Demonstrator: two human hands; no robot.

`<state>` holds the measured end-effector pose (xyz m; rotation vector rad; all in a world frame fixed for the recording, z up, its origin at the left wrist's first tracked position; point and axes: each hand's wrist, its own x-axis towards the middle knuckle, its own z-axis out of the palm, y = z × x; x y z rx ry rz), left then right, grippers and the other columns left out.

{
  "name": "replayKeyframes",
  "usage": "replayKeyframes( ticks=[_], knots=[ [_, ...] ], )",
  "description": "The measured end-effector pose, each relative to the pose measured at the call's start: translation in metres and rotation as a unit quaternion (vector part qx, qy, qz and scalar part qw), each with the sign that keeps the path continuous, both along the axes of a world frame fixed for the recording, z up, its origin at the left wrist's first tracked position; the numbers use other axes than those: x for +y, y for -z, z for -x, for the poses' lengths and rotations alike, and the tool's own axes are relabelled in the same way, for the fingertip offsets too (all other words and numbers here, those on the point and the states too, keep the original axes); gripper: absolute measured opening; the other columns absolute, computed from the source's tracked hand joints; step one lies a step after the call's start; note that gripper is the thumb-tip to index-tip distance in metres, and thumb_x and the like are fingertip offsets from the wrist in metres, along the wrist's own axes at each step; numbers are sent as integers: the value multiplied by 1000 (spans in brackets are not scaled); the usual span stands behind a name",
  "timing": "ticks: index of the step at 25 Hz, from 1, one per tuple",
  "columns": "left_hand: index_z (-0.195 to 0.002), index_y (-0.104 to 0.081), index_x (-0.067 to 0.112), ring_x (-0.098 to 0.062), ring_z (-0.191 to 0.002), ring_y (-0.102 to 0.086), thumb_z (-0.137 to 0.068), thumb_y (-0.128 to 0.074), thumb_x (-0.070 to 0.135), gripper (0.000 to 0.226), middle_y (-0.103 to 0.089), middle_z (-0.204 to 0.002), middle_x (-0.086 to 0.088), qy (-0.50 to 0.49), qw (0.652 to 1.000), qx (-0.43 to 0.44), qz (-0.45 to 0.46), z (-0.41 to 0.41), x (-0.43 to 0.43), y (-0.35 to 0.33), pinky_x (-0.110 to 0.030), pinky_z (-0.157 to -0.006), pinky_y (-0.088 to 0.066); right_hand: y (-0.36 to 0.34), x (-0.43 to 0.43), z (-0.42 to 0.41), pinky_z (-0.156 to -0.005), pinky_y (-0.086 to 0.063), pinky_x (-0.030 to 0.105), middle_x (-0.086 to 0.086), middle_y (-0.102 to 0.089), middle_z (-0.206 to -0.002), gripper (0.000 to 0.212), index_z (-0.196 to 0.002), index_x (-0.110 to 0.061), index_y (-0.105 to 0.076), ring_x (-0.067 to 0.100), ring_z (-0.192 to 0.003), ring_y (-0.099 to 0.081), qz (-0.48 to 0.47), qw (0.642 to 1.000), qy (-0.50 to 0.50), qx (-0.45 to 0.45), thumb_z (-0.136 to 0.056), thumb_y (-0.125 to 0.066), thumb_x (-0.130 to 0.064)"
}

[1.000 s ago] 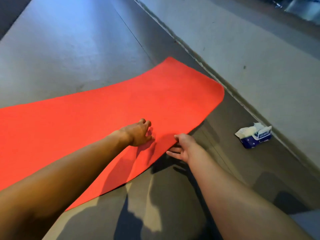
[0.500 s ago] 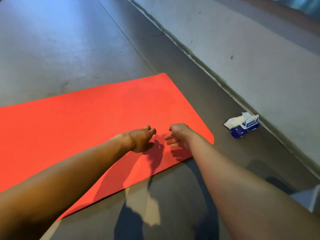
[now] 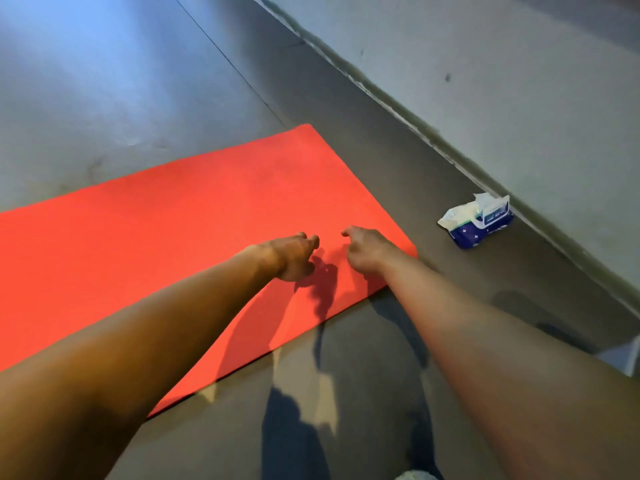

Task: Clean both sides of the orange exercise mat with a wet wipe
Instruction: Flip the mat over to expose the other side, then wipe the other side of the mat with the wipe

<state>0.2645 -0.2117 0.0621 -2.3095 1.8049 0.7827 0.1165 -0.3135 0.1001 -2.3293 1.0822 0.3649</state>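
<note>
Flat orange exercise mat (image 3: 173, 237): cut off at frame left. Left hand (image 3: 294, 256) and right hand (image 3: 367, 252) over it at centre: fingers loosely curled, empty, fingertips partly hidden.

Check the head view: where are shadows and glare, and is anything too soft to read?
Head view: the left hand and right hand cast dark shadows on the orange mat; head view: a larger shadow covers the floor at the near edge, with bluish sheen at top left; head view: the wipe pack is sharp enough to spot, its print unreadable.
</note>
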Motion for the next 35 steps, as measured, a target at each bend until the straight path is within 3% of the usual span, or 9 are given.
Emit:
replayKeyframes(
  ticks=[4, 8, 12, 16, 20, 25, 28, 31, 35],
  knots=[
    [-127, -54, 13, -32, -116, -61, -85, -49, 44, 52, -61, -123, -11, -2, 999, 34, -8, 47, -31, 24, -38, -94, -50, 22, -36, 43, -112, -39, 36, 20, -47, -151, 53, -150, -11, -41, 32, -137, -48, 7, 1000, 16, 26, -97, -41, -10],
    [-112, -56, 17, -29, -98, -68, -87, -53, 34, 31, -67, -111, -10, 13, 997, 51, -63, 87, -57, 53, -31, -76, -53, 39, -65, 70, -111, -40, 37, 20, -50, -147, 46, -145, -8, -45, 33, -135, -49, 20, 999, 39, 6, -99, -41, -11],
    [-108, -54, 18, -36, -92, -69, -85, -51, 42, 33, -70, -97, -13, 68, 994, -45, -67, 110, -69, 65, -30, -68, -47, 53, -85, 95, -108, -40, 33, 20, -52, -145, 43, -141, -3, -51, 32, -132, -51, -8, 995, 96, -6, -99, -41, -5],
    [-113, -64, 16, -31, -104, -67, -92, -51, 37, 32, -70, -111, -7, 78, 991, -23, -107, 120, -87, 52, -30, -80, -51, 65, -97, 101, -106, -46, 39, 21, -59, -136, 39, -132, -3, -59, 34, -125, -57, -19, 990, 136, -21, -96, -44, -6],
    [-128, -63, 11, -28, -115, -65, -96, -58, 21, 34, -65, -127, -10, 35, 969, 58, -238, 140, -105, 42, -35, -94, -55, 64, -104, 105, -105, -48, 39, 18, -63, -133, 37, -130, -9, -62, 34, -123, -59, -10, 986, 163, -20, -96, -47, -13],
    [-102, -66, 12, -35, -99, -67, -87, -49, 50, 44, -70, -106, -13, 99, 994, 12, -38, 157, -145, 26, -42, -83, -55, 62, -132, 130, -101, -48, 39, 15, -64, -129, 33, -124, -11, -65, 34, -122, -58, 58, 958, 262, -99, -95, -51, -19],
    [-110, -67, 15, -33, -97, -68, -90, -62, 34, 28, -72, -106, -11, 57, 998, 23, 31, 164, -183, 10, -43, -83, -56, 60, -164, 146, -102, -44, 36, 17, -57, -137, 37, -131, -14, -59, 35, -125, -55, 48, 924, 350, -149, -95, -53, -21],
    [-109, -66, 18, -32, -96, -68, -87, -55, 27, 26, -71, -107, -8, 43, 997, 46, 41, 162, -212, 5, -43, -85, -57, 65, -187, 151, -104, -42, 35, 17, -39, -147, 45, -140, -23, -52, 37, -125, -53, 31, 908, 389, -152, -95, -49, -19],
    [-106, -67, 22, -29, -95, -66, -71, -40, 48, 51, -71, -104, -4, 30, 997, 70, 31, 157, -227, 7, -40, -86, -57, 86, -203, 149, -110, -38, 37, 16, -18, -155, 57, -150, -30, -40, 39, -129, -45, 34, 900, 424, -97, -95, -53, -22]
  ],
)
